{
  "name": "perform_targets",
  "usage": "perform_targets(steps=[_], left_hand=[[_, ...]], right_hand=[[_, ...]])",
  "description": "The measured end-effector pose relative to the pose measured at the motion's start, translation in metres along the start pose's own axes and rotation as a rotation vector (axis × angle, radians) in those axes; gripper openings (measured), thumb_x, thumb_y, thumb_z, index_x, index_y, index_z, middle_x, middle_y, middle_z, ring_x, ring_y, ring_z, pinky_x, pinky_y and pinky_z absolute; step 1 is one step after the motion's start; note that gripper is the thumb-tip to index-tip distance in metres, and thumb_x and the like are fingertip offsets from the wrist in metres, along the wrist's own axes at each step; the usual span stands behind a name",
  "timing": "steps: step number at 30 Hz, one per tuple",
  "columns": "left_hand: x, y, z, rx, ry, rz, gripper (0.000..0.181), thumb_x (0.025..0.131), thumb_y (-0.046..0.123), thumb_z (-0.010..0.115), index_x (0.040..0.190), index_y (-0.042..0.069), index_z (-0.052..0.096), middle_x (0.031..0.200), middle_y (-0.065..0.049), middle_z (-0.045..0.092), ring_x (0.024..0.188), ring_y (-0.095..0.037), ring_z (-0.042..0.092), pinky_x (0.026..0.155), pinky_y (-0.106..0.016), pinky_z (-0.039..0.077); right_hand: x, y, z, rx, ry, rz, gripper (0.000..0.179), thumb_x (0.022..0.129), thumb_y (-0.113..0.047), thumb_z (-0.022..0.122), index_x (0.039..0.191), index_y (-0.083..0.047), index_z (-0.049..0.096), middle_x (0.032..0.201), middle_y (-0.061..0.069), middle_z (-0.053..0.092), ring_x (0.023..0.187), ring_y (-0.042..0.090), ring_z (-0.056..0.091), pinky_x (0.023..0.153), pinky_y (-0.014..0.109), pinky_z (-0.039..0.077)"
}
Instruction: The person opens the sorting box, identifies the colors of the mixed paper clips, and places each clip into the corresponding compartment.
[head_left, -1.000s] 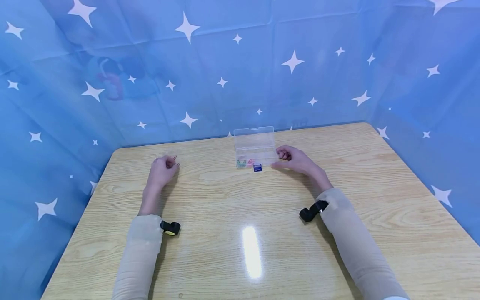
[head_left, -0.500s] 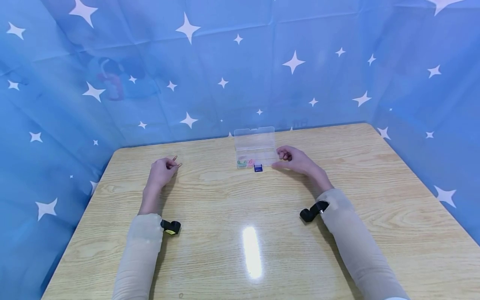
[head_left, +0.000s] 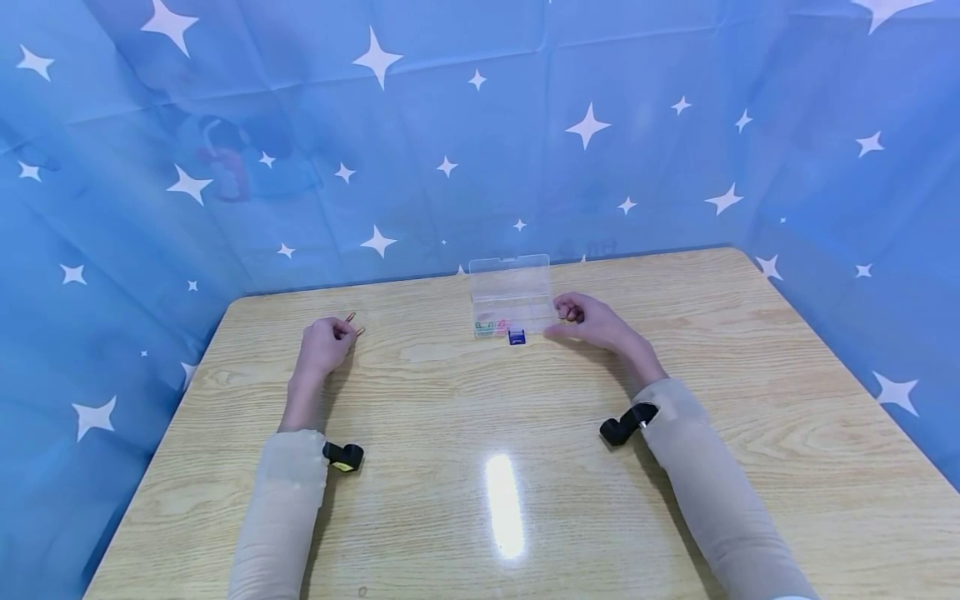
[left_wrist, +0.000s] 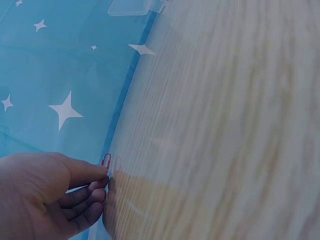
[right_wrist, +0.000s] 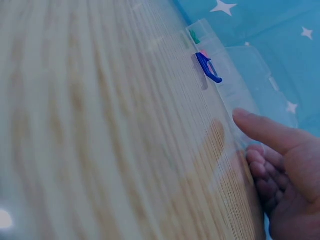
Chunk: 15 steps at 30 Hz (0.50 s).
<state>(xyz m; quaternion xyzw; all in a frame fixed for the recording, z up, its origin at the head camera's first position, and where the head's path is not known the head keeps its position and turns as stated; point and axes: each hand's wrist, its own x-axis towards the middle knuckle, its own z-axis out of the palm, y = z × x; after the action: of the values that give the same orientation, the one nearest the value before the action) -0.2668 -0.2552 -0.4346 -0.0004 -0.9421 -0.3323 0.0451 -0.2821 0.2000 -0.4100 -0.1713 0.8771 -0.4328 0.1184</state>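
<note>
In the head view my left hand [head_left: 321, 343] is over the table's left side, thumb and fingertips pinching a small red paper clip [left_wrist: 106, 160]. A paler copy of the clip shows in the glossy tabletop. My right hand [head_left: 592, 321] is at the right end of a clear plastic box [head_left: 531, 317]. Its thumb is straight at the box's front corner, and the other fingers are loosely bent beside the end wall. The box lid [head_left: 510, 277] stands raised at the back. Green pieces [head_left: 484, 327] and pink pieces [head_left: 502, 326] lie in the box's left part.
A small blue plastic piece [head_left: 517, 337] sits at the box's front edge, on the tabletop [head_left: 420, 467]. Behind the table hangs a blue curtain [head_left: 420, 125] with white stars. Each sleeve cuff carries a black wrist camera, the left one [head_left: 345, 457] and the right one [head_left: 621, 425].
The left hand has shifted slightly downward in the head view, and the red clip's angle has turned a little in its fingertips. The right hand and the box hold their places.
</note>
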Motion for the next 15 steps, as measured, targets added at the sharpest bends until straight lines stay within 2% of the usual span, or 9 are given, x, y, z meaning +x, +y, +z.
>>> perform_targets(steps=[9,15], left_hand=[[-0.002,0.011,0.004,-0.009,0.001,-0.003,0.02,0.099,0.005,0.057,0.106,-0.011,0.068,0.099,-0.025,0.067,0.083,-0.031,0.061,0.065,-0.033,0.046],[0.0,0.016,0.011,-0.023,-0.001,0.044,0.02,0.1,0.006,0.06,0.104,-0.01,0.07,0.099,-0.026,0.069,0.08,-0.031,0.062,0.063,-0.031,0.045]], right_hand=[[-0.003,-0.003,0.0,0.005,0.008,-0.003,0.052,0.093,-0.015,0.074,0.131,0.012,0.05,0.106,0.024,0.052,0.09,0.027,0.045,0.081,0.037,0.039],[-0.002,-0.003,0.001,0.008,0.008,0.0,0.049,0.094,-0.014,0.074,0.129,0.011,0.051,0.108,0.026,0.052,0.092,0.03,0.045,0.083,0.038,0.038]])
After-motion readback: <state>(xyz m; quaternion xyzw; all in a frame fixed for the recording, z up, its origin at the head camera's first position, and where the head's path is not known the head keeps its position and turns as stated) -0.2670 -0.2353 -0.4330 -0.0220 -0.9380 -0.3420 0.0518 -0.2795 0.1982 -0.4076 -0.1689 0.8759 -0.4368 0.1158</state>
